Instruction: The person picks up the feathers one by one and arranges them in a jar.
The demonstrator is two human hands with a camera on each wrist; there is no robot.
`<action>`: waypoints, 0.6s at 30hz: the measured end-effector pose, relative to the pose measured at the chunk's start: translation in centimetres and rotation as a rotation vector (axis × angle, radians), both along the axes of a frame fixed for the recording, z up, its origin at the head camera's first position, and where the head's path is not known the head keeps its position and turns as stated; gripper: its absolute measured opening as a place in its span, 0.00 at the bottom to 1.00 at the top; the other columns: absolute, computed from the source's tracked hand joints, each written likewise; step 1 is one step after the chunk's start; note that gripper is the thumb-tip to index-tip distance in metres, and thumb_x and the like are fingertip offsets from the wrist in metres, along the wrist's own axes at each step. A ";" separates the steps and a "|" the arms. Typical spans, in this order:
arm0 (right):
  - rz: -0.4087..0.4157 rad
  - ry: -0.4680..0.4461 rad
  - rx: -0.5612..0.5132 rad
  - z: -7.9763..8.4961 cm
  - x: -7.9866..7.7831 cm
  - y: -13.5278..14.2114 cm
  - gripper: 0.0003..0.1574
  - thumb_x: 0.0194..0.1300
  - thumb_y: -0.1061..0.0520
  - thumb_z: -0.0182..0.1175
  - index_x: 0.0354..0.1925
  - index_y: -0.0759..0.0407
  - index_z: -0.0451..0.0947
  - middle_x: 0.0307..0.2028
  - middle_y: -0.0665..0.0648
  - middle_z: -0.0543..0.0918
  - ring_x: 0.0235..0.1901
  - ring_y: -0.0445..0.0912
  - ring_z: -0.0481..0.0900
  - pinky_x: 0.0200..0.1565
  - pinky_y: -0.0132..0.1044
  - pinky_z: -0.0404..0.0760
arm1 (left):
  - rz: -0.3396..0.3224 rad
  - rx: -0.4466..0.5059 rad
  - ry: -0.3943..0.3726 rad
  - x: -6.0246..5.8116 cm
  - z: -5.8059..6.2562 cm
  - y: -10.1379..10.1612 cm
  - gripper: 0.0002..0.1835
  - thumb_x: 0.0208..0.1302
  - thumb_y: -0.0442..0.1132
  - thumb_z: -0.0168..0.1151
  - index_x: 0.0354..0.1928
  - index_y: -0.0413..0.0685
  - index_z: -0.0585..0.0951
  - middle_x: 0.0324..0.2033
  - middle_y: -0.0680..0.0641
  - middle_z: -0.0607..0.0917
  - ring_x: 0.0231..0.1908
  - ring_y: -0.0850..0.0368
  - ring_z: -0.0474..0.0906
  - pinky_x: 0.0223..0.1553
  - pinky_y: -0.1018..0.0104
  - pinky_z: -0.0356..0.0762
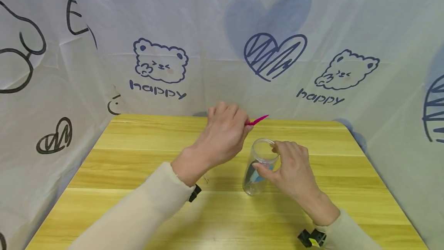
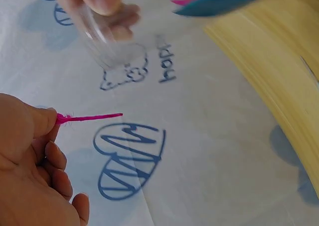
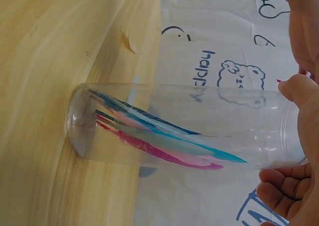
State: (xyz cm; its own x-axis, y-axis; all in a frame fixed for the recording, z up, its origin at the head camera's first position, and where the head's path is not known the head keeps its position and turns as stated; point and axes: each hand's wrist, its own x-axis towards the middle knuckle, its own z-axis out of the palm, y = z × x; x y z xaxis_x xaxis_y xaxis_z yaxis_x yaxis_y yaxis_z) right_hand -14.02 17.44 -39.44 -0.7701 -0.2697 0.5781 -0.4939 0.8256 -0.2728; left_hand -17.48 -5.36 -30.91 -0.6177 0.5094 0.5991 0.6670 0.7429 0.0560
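My left hand pinches a magenta feather between thumb and fingertips, above and to the left of a clear jar. In the left wrist view the feather shows as a thin strip jutting from the fingertips. My right hand grips the jar near its open rim, thumb on the near side. Several feathers in dark blue, turquoise, pale pink and magenta lean inside the jar, as the right wrist view shows. The jar's base is at the wooden tabletop; its exact contact is unclear.
A small pale feather-like piece lies on the wooden table, partly behind the left wrist in the head view. White cloth with bear and heart drawings hangs behind the table and at both sides.
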 end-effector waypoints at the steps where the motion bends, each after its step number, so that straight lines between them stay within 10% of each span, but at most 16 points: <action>1: 0.001 0.001 -0.002 0.0 0.0 0.0 0.41 0.50 0.38 0.81 0.50 0.59 0.76 0.39 0.57 0.83 0.41 0.55 0.80 0.47 0.54 0.68 | -0.013 0.011 -0.011 0.1 0.2 0.3 0.07 0.77 0.42 0.62 0.41 0.47 0.79 0.35 0.50 0.77 0.40 0.48 0.66 0.43 0.53 0.58; 18: 0.028 0.039 -0.012 -0.3 -0.3 0.3 0.34 0.52 0.40 0.77 0.47 0.60 0.78 0.36 0.56 0.82 0.39 0.52 0.79 0.48 0.55 0.68 | -0.197 0.119 0.011 0.3 0.0 4.7 0.07 0.76 0.42 0.65 0.42 0.48 0.80 0.34 0.51 0.79 0.39 0.51 0.67 0.42 0.58 0.58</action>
